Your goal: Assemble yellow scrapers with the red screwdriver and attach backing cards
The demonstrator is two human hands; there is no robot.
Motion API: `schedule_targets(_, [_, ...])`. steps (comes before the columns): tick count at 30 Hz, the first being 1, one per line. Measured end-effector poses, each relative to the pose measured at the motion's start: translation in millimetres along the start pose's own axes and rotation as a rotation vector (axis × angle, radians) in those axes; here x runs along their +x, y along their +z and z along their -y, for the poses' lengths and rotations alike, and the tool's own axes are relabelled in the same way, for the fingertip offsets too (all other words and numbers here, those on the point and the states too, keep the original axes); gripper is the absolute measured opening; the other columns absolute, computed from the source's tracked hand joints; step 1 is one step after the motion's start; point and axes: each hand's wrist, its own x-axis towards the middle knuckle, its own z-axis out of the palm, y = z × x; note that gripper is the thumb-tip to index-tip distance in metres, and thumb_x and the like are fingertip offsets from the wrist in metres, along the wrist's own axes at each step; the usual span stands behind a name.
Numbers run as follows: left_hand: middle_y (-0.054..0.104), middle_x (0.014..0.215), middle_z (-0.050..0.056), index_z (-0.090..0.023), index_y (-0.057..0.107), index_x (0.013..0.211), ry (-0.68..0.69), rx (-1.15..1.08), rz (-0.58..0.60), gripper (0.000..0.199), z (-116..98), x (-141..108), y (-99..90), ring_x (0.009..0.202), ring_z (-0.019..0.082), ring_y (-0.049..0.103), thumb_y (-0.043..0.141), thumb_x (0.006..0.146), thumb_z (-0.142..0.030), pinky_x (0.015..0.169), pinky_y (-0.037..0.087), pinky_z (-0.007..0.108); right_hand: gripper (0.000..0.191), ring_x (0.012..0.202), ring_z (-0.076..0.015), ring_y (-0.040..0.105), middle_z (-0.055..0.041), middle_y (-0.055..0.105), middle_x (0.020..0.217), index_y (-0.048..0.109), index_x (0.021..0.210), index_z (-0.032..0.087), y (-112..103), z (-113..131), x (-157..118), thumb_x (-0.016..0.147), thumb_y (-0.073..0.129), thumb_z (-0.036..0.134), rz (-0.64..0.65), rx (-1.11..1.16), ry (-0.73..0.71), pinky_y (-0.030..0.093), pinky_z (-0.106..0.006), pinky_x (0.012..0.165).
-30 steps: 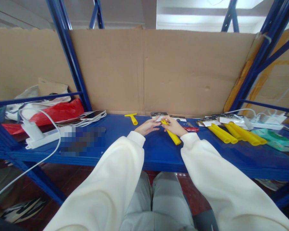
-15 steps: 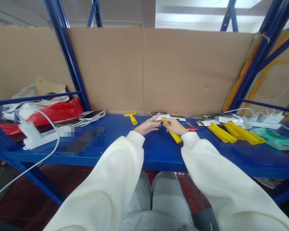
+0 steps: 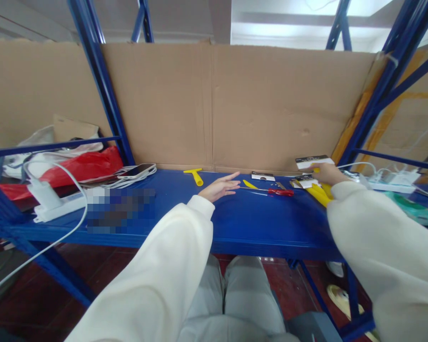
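Observation:
My left hand point(image 3: 221, 188) hovers over the blue shelf top point(image 3: 249, 218), fingers stretched and holding nothing. Over at the right, my right hand point(image 3: 326, 174) is closed on a yellow-handled tool with a black-and-white card point(image 3: 312, 161); the fingers hide most of it. Right beneath that hand lie more yellow handles point(image 3: 319, 194), partly covered by the hand and sleeve. A red-handled screwdriver point(image 3: 280, 192) lies between my hands, beside a small yellow piece point(image 3: 249, 185) and a black-and-white card point(image 3: 263, 176). Behind my left hand rests a yellow T-shaped tool point(image 3: 196, 176).
A phone point(image 3: 139, 170) on white cables and a white power strip point(image 3: 62, 205) lie on the left, near a red bag point(image 3: 89, 166). Another power strip point(image 3: 392, 184) and a green packet point(image 3: 412, 209) are at right. A cardboard wall point(image 3: 235, 109) stands behind, between blue posts.
My right hand has moved right, carrying the carded yellow-handled tool from the middle to the pile. My left hand stays in place, now apart from it. The screwdriver is uncovered.

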Motion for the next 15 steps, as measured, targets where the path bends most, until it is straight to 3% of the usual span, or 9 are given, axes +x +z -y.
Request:
schedule_targets(2, [0.061,0.136,0.014,-0.030,0.066,0.128,0.001,0.005,0.009,0.057,1,1,-1.0,0.133,0.029,0.052,0.079,0.074,-0.018,0.112,0.034,0.046,0.029,0.073,-0.0246,0.068,-0.0179,0.074,0.083,0.076,0.100,0.014,-1,-22,-3,0.077,0.059,0.010,0.128,-0.092,0.074,0.049,-0.033,0.069])
schedule_targets(5, [0.062,0.135,0.013,-0.030,0.067,0.126,0.000,0.016,0.012,0.055,2,2,-2.4,0.131,0.029,0.053,0.079,0.074,-0.017,0.111,0.034,0.046,0.026,0.073,-0.0263,0.068,-0.0188,0.074,0.082,0.077,0.100,0.014,1,-42,-9,0.078,0.062,0.011,0.205,-0.136,0.133,0.049,-0.034,0.067])
schedule_targets(13, [0.060,0.138,0.014,-0.028,0.066,0.128,-0.009,0.078,-0.017,0.054,0,-1,0.3,0.129,0.029,0.055,0.078,0.076,-0.018,0.109,0.037,0.045,0.029,0.078,-0.0241,0.070,-0.0201,0.075,0.093,0.080,0.088,0.018,24,-58,-9,0.073,0.060,0.003,0.226,-0.097,0.210,0.050,-0.033,0.073])
schedule_targets(15, [0.059,0.139,0.015,-0.027,0.066,0.128,-0.011,0.100,-0.023,0.055,-1,-2,1.1,0.129,0.029,0.056,0.078,0.076,-0.019,0.109,0.038,0.044,0.030,0.073,-0.0266,0.070,-0.0204,0.075,0.086,0.080,0.081,0.017,31,-59,-10,0.067,0.060,0.000,0.099,-0.056,0.172,0.051,-0.036,0.070])
